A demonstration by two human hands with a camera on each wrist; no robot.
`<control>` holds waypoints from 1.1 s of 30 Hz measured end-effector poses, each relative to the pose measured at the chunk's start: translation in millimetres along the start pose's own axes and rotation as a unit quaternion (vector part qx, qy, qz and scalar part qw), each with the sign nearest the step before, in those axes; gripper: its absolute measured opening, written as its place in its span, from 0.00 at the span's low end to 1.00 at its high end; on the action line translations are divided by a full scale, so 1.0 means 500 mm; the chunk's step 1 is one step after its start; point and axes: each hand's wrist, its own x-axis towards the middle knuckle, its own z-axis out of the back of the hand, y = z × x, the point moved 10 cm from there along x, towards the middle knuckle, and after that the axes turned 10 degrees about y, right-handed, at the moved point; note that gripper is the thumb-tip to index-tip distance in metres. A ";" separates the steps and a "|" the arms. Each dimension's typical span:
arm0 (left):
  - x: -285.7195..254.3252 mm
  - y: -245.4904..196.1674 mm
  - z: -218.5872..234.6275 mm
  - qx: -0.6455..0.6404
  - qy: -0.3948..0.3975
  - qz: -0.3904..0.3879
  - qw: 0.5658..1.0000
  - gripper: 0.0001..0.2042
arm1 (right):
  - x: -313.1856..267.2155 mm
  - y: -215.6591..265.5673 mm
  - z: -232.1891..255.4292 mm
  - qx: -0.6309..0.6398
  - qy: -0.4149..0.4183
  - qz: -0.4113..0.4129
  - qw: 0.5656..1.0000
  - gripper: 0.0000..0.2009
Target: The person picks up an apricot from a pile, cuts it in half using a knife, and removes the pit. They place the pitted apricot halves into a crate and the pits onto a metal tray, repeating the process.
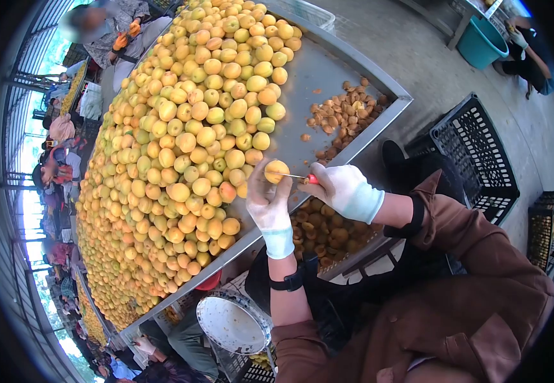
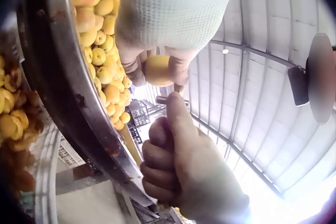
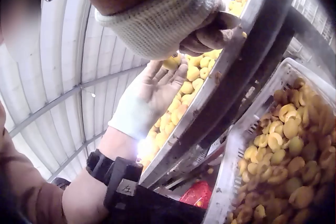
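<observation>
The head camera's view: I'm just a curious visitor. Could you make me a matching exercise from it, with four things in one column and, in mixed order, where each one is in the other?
Things
1. Fruit being worked on
2. Red-handled tool
3. Brown fruit stones
4. Teal tub

Places
A. Scattered and piled near a corner of the metal table
B. Held in the right hand
C. Standing on the floor
D. Held in the fingers of the left hand

Right pairs: 1-D, 2-B, 3-A, 4-C
</observation>
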 end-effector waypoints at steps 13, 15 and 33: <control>-0.013 0.048 -0.012 -0.090 -0.043 0.058 0.993 0.17 | 0.007 -0.003 -0.058 0.182 0.085 0.023 0.979 0.16; -0.012 0.051 -0.014 -0.087 -0.045 0.067 0.993 0.18 | 0.010 -0.004 -0.062 0.238 0.094 0.019 0.967 0.17; -0.022 -0.043 -0.056 0.195 -0.002 -0.064 0.979 0.29 | 0.029 -0.078 -0.013 0.438 0.053 -0.075 0.894 0.16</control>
